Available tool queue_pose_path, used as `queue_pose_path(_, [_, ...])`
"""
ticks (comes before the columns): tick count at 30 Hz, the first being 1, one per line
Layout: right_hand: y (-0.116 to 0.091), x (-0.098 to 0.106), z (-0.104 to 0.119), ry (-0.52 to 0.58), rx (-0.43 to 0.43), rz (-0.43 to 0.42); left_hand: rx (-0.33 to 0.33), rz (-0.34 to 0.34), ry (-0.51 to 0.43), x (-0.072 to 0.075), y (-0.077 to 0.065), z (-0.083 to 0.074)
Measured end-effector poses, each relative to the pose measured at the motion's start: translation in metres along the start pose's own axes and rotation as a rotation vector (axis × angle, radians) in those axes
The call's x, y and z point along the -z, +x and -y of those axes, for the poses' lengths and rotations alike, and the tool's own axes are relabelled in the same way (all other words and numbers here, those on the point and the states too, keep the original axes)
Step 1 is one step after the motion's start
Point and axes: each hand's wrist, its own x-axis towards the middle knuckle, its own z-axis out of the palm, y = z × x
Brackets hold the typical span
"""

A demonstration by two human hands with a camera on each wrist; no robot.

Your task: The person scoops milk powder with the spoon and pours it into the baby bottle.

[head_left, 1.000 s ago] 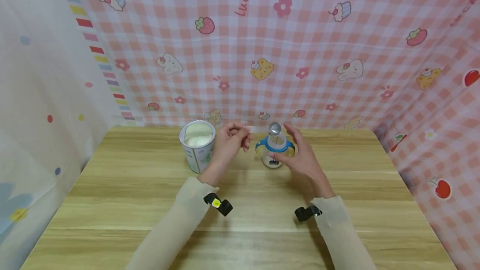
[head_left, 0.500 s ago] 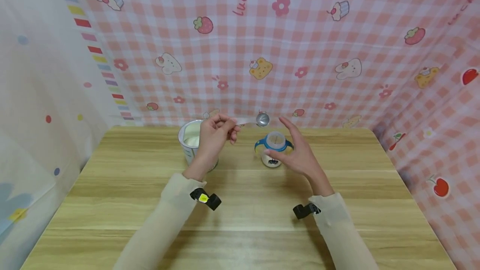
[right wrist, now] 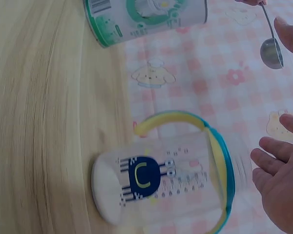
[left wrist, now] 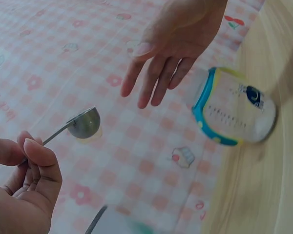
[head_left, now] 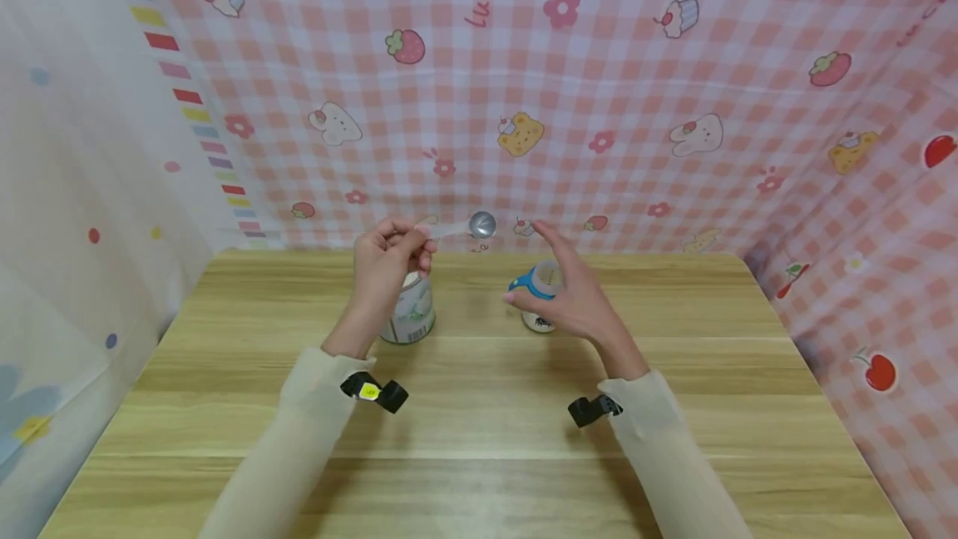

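Note:
My left hand [head_left: 385, 269] pinches the thin handle of a metal measuring spoon [head_left: 482, 225], held level in the air between the can and the bottle. In the left wrist view the spoon's round bowl [left wrist: 85, 124] faces up. Below the left hand stands a milk powder can [head_left: 412, 314], its top mostly hidden by that hand. My right hand [head_left: 572, 294], fingers spread and holding nothing, is beside a clear baby bottle [right wrist: 176, 190] and partly covers it in the head view. The uncapped bottle stands upright, with a blue-and-yellow handle ring [left wrist: 201, 112] and something white at its bottom.
The wooden table [head_left: 479, 422] carries the can and bottle near its back edge. A pink checked cloth [head_left: 449, 90] hangs right behind them, and a pale dotted cloth [head_left: 90, 148] hangs at the left. Each wrist wears a small black camera.
My left hand has carried the spoon up and left, from over the bottle's mouth to over the can. My right hand has shifted slightly left, in front of the bottle.

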Motion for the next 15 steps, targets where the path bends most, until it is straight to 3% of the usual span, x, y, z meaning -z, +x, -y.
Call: queue_pose_path(15, [0.016, -0.031, 0.026, -0.013, 0.090, 0.082, 0.003, -0.065, 0.005, 0.046, -0.001, -0.012])
